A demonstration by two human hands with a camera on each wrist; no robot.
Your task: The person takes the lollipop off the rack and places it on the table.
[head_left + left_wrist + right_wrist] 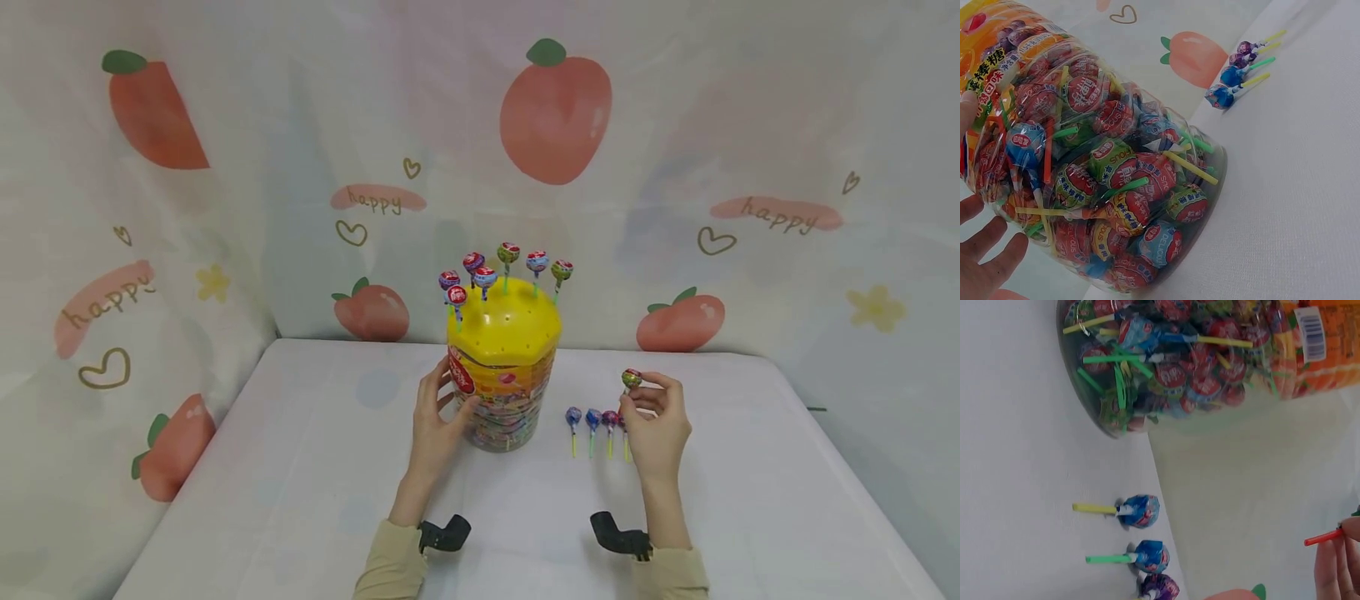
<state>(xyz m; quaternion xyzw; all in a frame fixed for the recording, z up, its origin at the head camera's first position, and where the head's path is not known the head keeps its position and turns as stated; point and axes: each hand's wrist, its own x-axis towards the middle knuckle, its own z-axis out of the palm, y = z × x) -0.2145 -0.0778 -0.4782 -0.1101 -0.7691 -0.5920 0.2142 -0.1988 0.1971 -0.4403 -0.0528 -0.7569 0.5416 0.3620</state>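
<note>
A tall clear jar of lollipops (506,421) with a yellow lid (510,321) stands at the middle of the table. Several lollipops (508,252) stick upright out of holes in the lid, mostly along its back and left. My left hand (438,425) holds the jar at its left side, thumb on the front and fingers spread round the side. To the right of the jar, my right hand (660,425) pinches a green-wrapped lollipop (632,378), held head up. Its red stick (1322,538) pokes out below the fingers in the right wrist view.
Several lollipops (592,419) lie in a row on the white table (300,500), between the jar and my right hand; that hand partly hides the rightmost one. Behind the table hangs a cloth (465,125) printed with fruit and hearts.
</note>
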